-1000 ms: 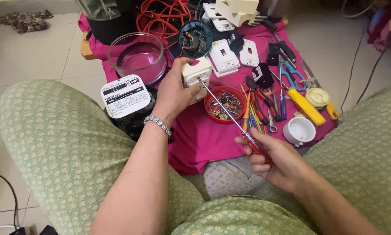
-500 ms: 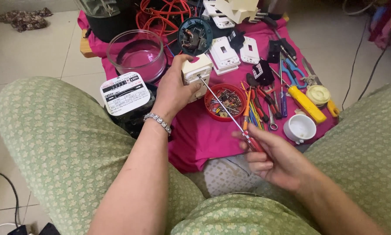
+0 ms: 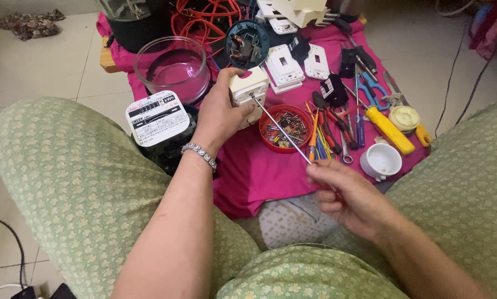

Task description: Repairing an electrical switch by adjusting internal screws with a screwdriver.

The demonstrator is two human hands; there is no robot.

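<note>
Near the left edge of the pink cloth sits a black electric meter with a white label face, and behind it a clear glass bowl. Just right of the meter, the left hand is raised over the cloth, its fingers wrapped around the back of a cream socket box with the thumb pressed on its upper edge; a silver bracelet circles the wrist. A long thin screwdriver has its tip set into the face of the socket box and slants down to the right, over a red dish of screws lying mid-cloth. Its handle end is pinched between the thumb and fingertips of the right hand, near the front edge of the cloth. Compared with half a second ago, the box sits much the same in the left hand, while the right hand's red handle no longer shows and the fingers look closed tighter around the shaft's end. Further right lie loose pliers and screwdrivers, a yellow-handled tool and a small white cup toward the right front corner. White switch plates and a round blue-rimmed part lie toward the back edge.
</note>
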